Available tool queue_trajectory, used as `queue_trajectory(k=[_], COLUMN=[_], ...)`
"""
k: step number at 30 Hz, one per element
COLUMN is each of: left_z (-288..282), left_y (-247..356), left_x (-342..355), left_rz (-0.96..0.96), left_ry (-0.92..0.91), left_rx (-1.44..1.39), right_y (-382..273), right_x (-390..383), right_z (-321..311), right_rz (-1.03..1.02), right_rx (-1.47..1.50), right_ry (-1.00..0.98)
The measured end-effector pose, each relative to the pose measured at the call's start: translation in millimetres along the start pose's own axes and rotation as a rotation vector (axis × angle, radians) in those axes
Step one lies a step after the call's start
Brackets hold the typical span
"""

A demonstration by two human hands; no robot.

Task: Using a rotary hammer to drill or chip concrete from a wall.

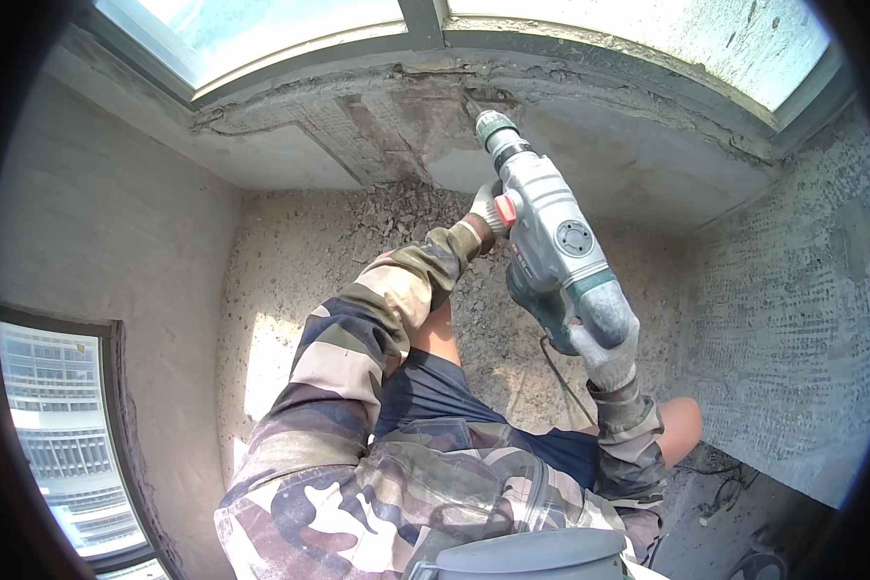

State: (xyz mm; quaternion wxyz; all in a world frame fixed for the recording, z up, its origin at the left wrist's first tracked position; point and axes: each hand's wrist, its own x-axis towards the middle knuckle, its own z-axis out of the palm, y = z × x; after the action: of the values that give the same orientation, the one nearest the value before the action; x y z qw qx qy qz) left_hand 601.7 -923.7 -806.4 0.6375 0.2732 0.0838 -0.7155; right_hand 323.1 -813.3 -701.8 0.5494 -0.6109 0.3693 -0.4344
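A grey and dark green rotary hammer drill [551, 217] slants away from me, its bit against the broken plaster just below the window frame. My right hand [607, 358], in a pale work glove, is wrapped round the rear handle. Farther forward, my left hand [490, 211], gloved too, grips the drill's left side near a red knob; the tool's body hides part of its fingers. The wall [377, 135] under the window has chipped grooves and a rough broken strip along its top.
Rubble [396, 208] lies heaped at the wall's foot, with dust and chips over the floor. A dark power cord [565, 382] hangs from the drill. Rough concrete [783, 338] bounds the right side; a plastered wall [135, 213] with a low window [68, 425] stands left.
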Motion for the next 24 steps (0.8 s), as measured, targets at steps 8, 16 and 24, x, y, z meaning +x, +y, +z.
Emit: queue_trajectory(k=[8, 16, 24], left_z=[19.7, -5.6, -18.8], left_y=[-13.6, 1.3, 8.6], left_x=[-40.6, -13.8, -4.3], left_rz=[0.273, 0.175, 0.481], left_ry=[-0.047, -0.114, -0.328], left_rx=[0.601, 0.335, 1.092], right_y=[-31.0, -26.3, -57.5], right_x=[-23.3, -13.9, 7.6], right_z=[-3.9, 23.0, 11.9], right_rz=[0.128, -0.089, -0.023], right_rx=[-0.056, -0.323, -0.115], right_ry=[-0.07, -0.065, -0.118])
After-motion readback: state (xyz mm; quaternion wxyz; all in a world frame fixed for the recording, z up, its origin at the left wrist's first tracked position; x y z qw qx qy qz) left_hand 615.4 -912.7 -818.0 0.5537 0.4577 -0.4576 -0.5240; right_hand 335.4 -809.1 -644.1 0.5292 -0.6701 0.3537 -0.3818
